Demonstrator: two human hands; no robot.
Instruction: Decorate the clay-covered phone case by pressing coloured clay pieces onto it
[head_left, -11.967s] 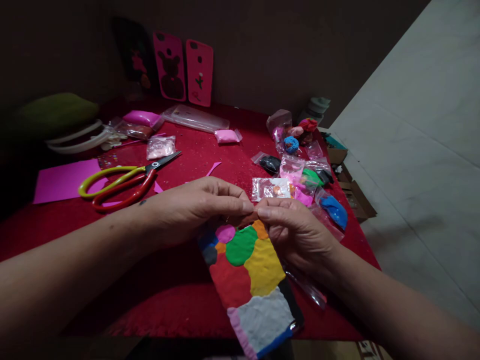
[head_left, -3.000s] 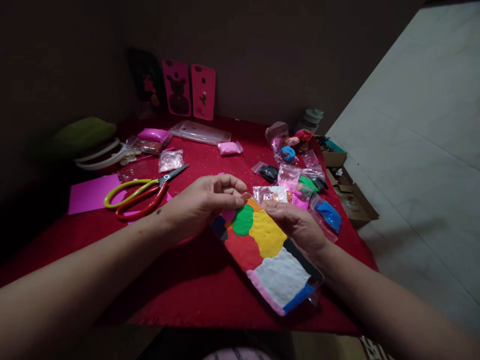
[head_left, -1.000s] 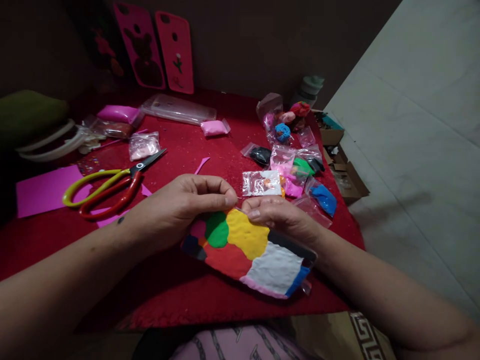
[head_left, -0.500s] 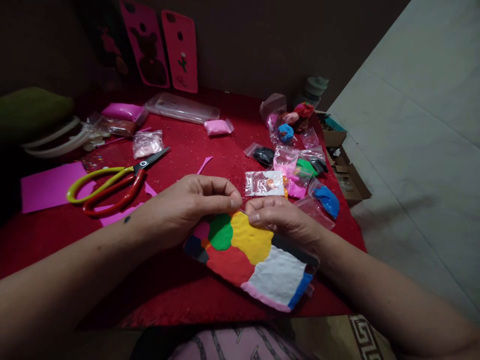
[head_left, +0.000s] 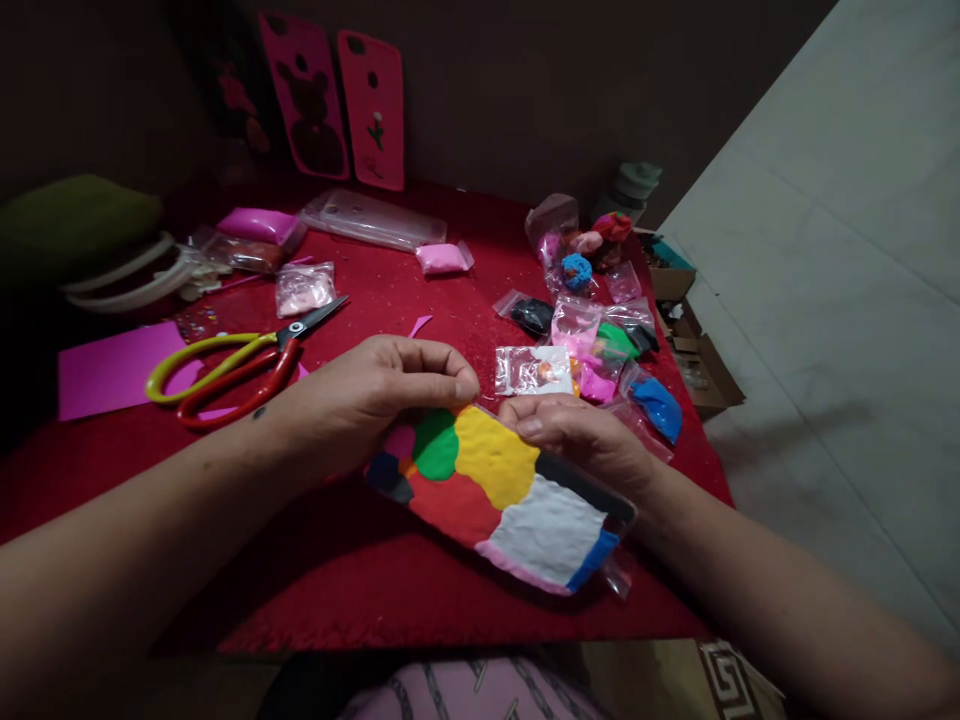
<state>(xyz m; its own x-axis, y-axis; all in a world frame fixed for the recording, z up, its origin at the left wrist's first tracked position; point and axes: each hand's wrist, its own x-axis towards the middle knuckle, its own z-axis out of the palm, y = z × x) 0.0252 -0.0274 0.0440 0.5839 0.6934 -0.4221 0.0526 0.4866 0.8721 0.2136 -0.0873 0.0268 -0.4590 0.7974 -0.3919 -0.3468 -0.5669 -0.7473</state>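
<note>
A clear phone case (head_left: 461, 508) covered in patches of coloured clay is held tilted above the red tabletop. Its patches are yellow, green, red, white, blue, black and pink. My left hand (head_left: 397, 390) grips the case's far edge near the green patch, thumb and forefinger pinched together. Beside the yellow patch, my right hand (head_left: 577, 435) holds the same edge, its thumb on top and the other fingers partly hidden beneath. A white and clear sachet (head_left: 534, 370) lies just beyond the right fingers.
Scissors (head_left: 277, 350) with yellow and red handles lie left, near a pink sheet (head_left: 112, 370). Bags of coloured clay (head_left: 615, 340) cluster at right. Clear cases (head_left: 375, 220) lie at the back; decorated pink cases (head_left: 373, 110) lean on the wall. Cardboard boxes (head_left: 709, 370) stand beyond the right edge.
My right thumb has slid a little to the right along the case's edge, away from my left fingertips. The case has shifted slightly up and left in view.
</note>
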